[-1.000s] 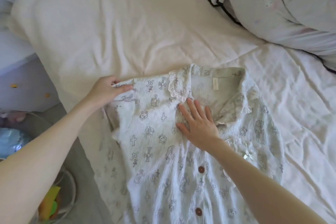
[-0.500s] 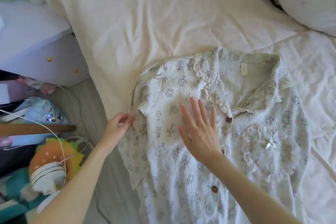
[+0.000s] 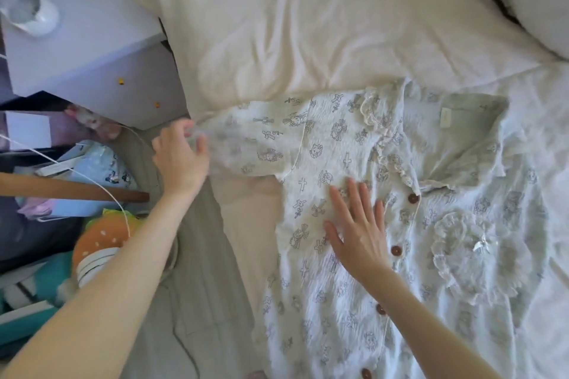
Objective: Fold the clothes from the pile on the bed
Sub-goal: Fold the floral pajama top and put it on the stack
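White bed (image 3: pixel 308 24), left hand (image 3: pixel 180 157) fingers now gripping sleeve (image 3: pixel 246 138) pulled outward; right hand (image 3: pixel 357 231) still flat on shirt (image 3: pixel 338 317)

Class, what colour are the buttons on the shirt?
Brown, on the shirt; buttons show best in the head view.

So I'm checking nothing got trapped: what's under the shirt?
The shirt lies on the white bedsheet, its collar end on the cream pillow. Anything beneath the fabric is covered, so I cannot tell.
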Motion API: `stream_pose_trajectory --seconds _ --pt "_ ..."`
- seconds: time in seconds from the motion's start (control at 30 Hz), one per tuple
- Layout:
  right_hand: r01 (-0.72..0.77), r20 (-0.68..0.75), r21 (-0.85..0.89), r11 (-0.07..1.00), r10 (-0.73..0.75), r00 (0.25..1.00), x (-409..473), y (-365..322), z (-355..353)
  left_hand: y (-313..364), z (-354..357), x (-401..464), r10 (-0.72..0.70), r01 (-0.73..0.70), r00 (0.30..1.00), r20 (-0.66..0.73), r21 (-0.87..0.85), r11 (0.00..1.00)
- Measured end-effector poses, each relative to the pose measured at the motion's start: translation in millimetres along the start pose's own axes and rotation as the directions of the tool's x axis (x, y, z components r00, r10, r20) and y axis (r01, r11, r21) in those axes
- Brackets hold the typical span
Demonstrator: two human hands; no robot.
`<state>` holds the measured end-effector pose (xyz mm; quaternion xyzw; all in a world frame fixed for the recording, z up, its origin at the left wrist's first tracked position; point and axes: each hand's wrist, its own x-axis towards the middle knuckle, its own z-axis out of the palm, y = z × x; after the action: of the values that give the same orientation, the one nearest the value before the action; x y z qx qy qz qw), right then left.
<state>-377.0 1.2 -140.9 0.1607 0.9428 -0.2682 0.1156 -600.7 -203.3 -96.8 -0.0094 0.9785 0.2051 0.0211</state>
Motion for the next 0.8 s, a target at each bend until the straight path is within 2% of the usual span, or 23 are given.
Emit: stream_pose_trajectory --seconds 0.03,0.07,0.1,0.13,0.17,0.2,0.3,0.4,0.43,0.53,0.6,0.67,0.7,0.8 --pt "-0.007 -0.025 0.025 1.000 0.007 1.000 -1 -2 -1 0 7 -12 -0.059 0.062 0.995 0.074 -0.042 0.997" --pt "-0.026 -0.060 0.050 0.998 0.029 0.998 0 -2 -3 0 15 -26 -0.153 0.182 0.968 0.200 -0.137 0.974" --pt "-0.061 -0.103 0.067 0.996 0.068 0.992 4 -1 -7 2 23 -43 -0.237 0.340 0.895 0.377 -0.235 0.911" --pt "-0.108 -0.148 0.075 0.991 0.118 0.982 10 3 -12 4 31 -62 -0.266 0.476 0.793 0.548 -0.285 0.832" --pt "-0.157 -0.185 0.074 0.985 0.169 0.968 19 10 -19 5 38 -81 -0.230 0.533 0.709 0.667 -0.292 0.794" --pt "-0.208 -0.207 0.068 0.976 0.218 0.954 29 18 -27 6 45 -101 -0.157 0.509 0.679 0.718 -0.305 0.805" --pt "-0.370 -0.185 0.036 0.928 0.370 0.911 61 43 -51 2 56 -143 -0.013 0.413 0.713 0.701 -0.405 0.816" --pt "-0.429 -0.131 -0.080 0.900 0.417 0.899 86 58 -71 -4 58 -160 0.052 0.352 0.690 0.722 -0.398 0.847" --pt "-0.431 -0.119 -0.101 0.897 0.419 0.900 91 60 -77 -5 57 -162 0.056 0.338 0.710 0.702 -0.410 0.847" --pt "-0.411 -0.125 -0.105 0.905 0.398 0.909 95 59 -86 -9 50 -163 -0.004 0.325 0.830 0.557 -0.478 0.816" --pt "-0.343 -0.184 -0.093 0.935 0.322 0.929 83 51 -81 -11 45 -165 -0.033 0.340 0.858 0.512 -0.519 0.784" --pt "-0.276 -0.218 -0.065 0.959 0.256 0.942 58 38 -69 -14 43 -172 -0.030 0.384 0.827 0.561 -0.526 0.759" --pt "-0.257 -0.226 -0.031 0.966 0.244 0.943 41 32 -60 -17 44 -178 -0.022 0.409 0.786 0.618 -0.494 0.767" --pt "-0.290 -0.226 0.131 0.948 0.313 0.922 -30 16 -31 -32 46 -203 0.011 0.471 0.597 0.802 -0.362 0.804"
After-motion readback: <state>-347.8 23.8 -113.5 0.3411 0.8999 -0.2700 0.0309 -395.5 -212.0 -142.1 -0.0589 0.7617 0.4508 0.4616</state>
